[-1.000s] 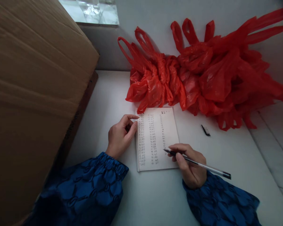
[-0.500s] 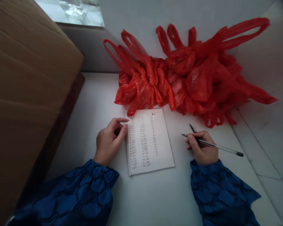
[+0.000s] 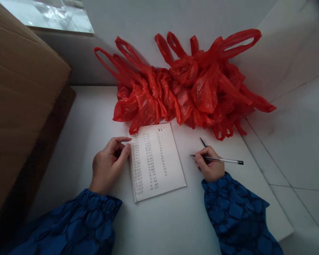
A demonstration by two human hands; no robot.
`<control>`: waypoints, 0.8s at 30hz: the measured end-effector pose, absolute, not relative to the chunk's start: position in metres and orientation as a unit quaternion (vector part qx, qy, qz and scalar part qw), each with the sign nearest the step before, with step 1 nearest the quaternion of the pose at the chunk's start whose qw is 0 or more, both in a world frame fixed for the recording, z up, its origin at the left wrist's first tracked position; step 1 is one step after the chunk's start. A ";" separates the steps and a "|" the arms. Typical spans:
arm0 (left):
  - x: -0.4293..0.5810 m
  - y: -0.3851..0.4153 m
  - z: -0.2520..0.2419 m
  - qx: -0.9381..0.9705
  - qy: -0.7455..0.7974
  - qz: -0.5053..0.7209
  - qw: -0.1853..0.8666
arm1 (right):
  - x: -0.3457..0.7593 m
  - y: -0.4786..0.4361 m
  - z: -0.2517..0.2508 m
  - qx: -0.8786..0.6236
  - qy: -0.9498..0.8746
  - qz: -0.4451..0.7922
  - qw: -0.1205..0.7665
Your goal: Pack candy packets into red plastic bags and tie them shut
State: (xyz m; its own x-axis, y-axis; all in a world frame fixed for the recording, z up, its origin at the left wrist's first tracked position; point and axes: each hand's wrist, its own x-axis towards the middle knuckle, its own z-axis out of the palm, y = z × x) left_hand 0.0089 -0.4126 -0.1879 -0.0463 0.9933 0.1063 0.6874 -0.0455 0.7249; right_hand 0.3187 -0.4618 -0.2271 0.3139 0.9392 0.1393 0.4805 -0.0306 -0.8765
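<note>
A small white notepad (image 3: pixel 172 159) with columns of handwritten figures lies on the white table (image 3: pixel 154 223). My left hand (image 3: pixel 108 163) rests at its left edge, thumb and forefinger apart near the page, holding nothing. To the right of the pad, my right hand (image 3: pixel 209 164) grips a clear pen (image 3: pixel 230 160) with a black cap end, its tip pointing left and off the paper. A second dark stick-like item (image 3: pixel 202 141) pokes out above that hand; its lower part is hidden. Crumpled red plastic bags (image 3: pixel 186 92) lie just behind the pad.
A large cardboard box (image 3: pixel 21 88) stands at the left. Behind the bags rises a pale wall (image 3: pixel 138 21), with a bright opening (image 3: pixel 66 16) at the upper left. Tiled floor (image 3: pixel 305 170) shows beyond the table's right edge.
The whole view has shifted, so the bags, pad and hands appear further left. The right hand still holds the pen, and the left hand stays at the pad's edge.
</note>
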 end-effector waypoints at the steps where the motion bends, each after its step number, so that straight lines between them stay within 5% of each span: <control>1: 0.009 -0.413 -0.188 0.649 0.648 0.320 0.238 | 0.319 -0.462 -0.228 -0.671 -0.531 0.252 0.453; 24: 0.008 -0.409 -0.197 0.657 0.634 0.338 0.227 | 0.316 -0.453 -0.229 -0.654 -0.506 0.286 0.484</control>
